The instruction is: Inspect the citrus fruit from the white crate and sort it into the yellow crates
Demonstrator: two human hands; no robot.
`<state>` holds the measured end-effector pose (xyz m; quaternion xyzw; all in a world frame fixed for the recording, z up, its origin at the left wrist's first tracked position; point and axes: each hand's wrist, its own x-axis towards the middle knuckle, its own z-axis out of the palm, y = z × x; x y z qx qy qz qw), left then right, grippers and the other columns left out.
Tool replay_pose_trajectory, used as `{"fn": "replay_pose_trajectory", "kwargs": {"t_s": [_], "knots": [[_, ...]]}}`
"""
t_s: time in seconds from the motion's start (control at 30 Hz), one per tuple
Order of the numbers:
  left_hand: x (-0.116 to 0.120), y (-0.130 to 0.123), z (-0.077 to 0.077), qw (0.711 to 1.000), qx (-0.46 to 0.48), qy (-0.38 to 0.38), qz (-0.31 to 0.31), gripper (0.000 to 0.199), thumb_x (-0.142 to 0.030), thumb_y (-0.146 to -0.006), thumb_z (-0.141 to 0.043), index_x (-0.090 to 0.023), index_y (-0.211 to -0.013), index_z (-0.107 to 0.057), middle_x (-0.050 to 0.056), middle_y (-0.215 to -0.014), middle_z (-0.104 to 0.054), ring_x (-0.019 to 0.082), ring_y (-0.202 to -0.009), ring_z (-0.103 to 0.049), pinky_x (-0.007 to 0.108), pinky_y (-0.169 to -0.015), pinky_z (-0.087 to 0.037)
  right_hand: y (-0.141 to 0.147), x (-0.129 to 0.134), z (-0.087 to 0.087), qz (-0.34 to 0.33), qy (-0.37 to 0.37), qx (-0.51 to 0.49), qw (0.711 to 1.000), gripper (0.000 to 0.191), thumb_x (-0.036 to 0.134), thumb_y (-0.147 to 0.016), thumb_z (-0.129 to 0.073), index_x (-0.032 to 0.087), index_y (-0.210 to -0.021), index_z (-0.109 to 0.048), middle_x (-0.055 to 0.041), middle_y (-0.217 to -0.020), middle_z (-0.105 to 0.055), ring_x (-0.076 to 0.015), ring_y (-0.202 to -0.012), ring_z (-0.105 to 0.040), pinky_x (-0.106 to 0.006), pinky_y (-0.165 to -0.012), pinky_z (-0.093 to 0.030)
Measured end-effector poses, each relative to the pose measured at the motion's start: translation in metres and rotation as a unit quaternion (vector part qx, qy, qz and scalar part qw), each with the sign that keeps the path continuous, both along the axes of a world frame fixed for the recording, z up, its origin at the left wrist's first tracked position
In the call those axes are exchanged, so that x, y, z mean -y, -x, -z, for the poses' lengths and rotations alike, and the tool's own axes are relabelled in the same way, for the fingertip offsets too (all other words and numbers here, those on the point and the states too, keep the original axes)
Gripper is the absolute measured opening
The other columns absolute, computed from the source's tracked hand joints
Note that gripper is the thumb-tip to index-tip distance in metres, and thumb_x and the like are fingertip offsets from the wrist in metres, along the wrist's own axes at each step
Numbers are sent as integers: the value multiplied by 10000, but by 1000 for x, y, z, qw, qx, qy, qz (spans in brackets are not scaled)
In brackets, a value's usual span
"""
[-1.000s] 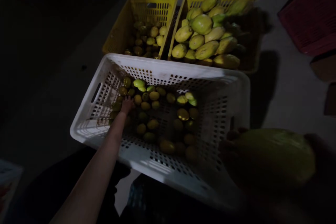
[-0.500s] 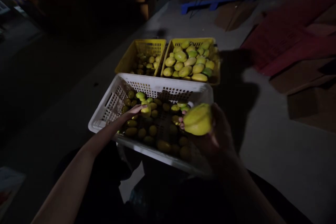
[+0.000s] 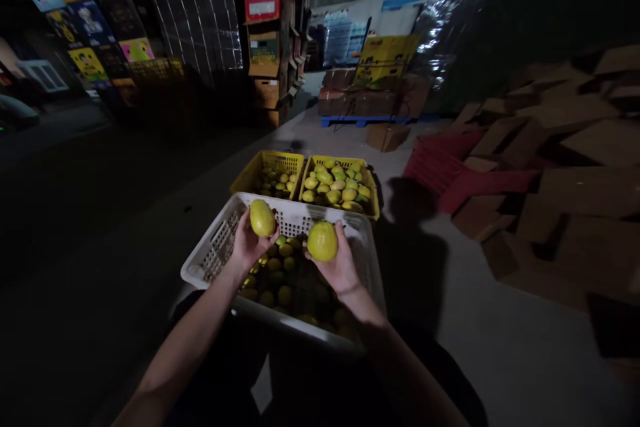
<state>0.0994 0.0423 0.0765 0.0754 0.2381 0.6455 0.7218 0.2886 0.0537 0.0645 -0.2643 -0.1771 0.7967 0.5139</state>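
Note:
My left hand is closed round a yellow lemon, held up over the left part of a white plastic crate. A rounder yellow lemon sits in the grip of my right hand, above the crate's right half. Both fruits are raised at about the same height, a short gap apart. Below them, several more lemons lie in the white crate, many in shadow and partly hidden by my hands and forearms.
Beyond the white crate stand two yellow crates: the left one holds smaller-looking fruit, the right one is heaped with lemons. Cardboard boxes and a red crate pile up on the right. Stacked cartons and a blue pallet stand behind.
My left hand has come up out of the white crate with a lemon in it. My right hand, still holding its lemon, has shifted inward. The view has tilted up.

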Motion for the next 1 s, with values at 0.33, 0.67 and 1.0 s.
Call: {"fn": "replay_pose_trajectory", "kwargs": {"t_s": [0.33, 0.67, 1.0], "knots": [[-2, -15, 6, 998, -12, 16, -65, 407, -432, -906, -450, -165, -1166, -614, 72, -838, -717, 188, -645, -688, 317, -623, -584, 14, 0, 12, 30, -42, -15, 999, 360, 525, -714, -716, 180, -798, -656, -27, -636, -698, -170, -540, -650, -210, -349, -413], [-5, -48, 12, 998, 0, -13, -56, 404, -356, -900, -506, -186, -1246, -627, 73, -970, -740, 214, -843, -713, 347, -812, -571, 26, 1, 15, 71, -71, 17, 995, 358, 533, -723, -704, 192, -824, -660, 6, -695, -709, -152, -562, -641, -221, -359, -433], [-11, -52, 22, 996, -83, -10, -40, 308, -337, -745, -680, -136, -972, -732, 60, -891, -749, 226, -913, -696, 299, -818, -547, 27, -8, 24, 113, 32, -22, 993, 179, 364, -738, -691, 221, -846, -698, 19, -789, -764, -186, -793, -719, -297, -687, -588]]}}
